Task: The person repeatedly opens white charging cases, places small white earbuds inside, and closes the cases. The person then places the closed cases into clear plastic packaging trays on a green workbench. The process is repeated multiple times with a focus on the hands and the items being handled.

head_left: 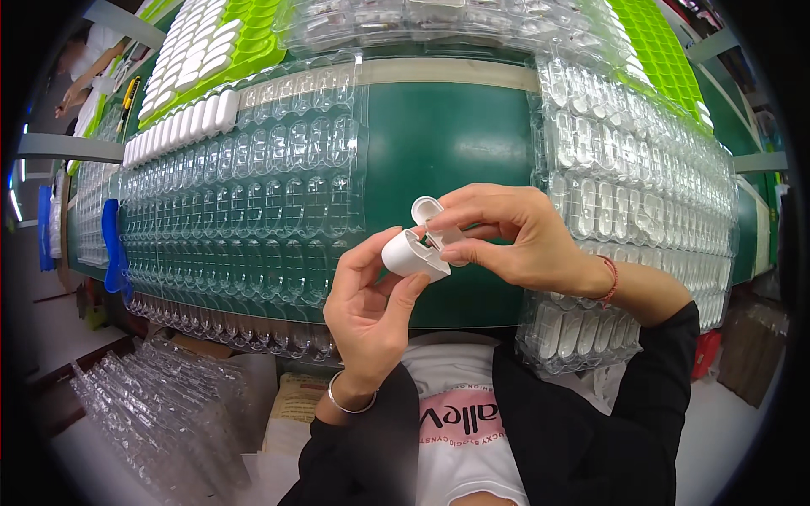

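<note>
Above the green table, my left hand (367, 319) grips a smooth white rounded shell (403, 256), its open mouth tilted up and to the right. The fingers of my right hand (531, 240) are closed on a smaller white plastic part (445, 237) at that mouth. A rounded white cap (426, 209) rises beside the right fingertips; whether it is joined to the smaller part, I cannot tell. The two pieces look like parts of an earbud charging case. My fingers hide where they meet.
Clear plastic trays with rows of oval pockets (253, 198) cover the table's left side. On the right, similar trays (641, 202) hold white parts. White cases (181, 128) stand in a row near a green tray (257, 38). A blue strip (111, 244) hangs at the left edge.
</note>
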The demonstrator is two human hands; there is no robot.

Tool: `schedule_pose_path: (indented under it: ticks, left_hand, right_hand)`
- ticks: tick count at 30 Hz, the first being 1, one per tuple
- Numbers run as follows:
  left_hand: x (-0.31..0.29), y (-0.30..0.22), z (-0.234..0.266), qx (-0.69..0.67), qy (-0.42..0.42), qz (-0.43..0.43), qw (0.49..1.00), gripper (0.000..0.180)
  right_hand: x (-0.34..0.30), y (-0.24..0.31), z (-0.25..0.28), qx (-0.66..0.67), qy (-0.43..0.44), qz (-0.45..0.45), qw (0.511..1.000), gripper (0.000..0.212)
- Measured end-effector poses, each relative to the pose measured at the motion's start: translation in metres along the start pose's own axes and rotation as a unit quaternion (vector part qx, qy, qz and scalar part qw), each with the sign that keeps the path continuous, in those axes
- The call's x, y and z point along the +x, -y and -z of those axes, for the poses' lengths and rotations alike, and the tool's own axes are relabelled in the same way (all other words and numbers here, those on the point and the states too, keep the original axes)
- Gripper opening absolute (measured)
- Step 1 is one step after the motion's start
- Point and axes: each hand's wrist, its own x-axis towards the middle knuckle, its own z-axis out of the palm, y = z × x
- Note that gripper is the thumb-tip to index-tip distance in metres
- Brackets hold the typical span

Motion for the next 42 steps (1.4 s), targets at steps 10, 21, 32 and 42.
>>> schedule_pose_path:
  ticks: [10,21,32,42]
  left_hand:
    - [0.002,0.004,0.000,0.001,0.004,0.014,1.000,0.043]
    - [0.002,0.000,0.004,-0.040,-0.025,0.024,0.999,0.047]
    - [-0.001,-0.003,0.001,-0.106,-0.023,0.089,0.990,0.047]
    - [0.000,0.001,-0.005,-0.115,-0.028,0.088,0.989,0.043]
  right_hand:
    - [0.001,-0.002,0.001,-0.032,-0.008,0.008,0.999,0.029]
    - [0.004,0.002,0.000,-0.047,-0.004,0.027,0.999,0.025]
    - [0.000,0.000,-0.002,-0.121,-0.031,0.109,0.986,0.023]
    - [-0.003,-0.007,-0.005,-0.262,-0.069,0.254,0.928,0.026]
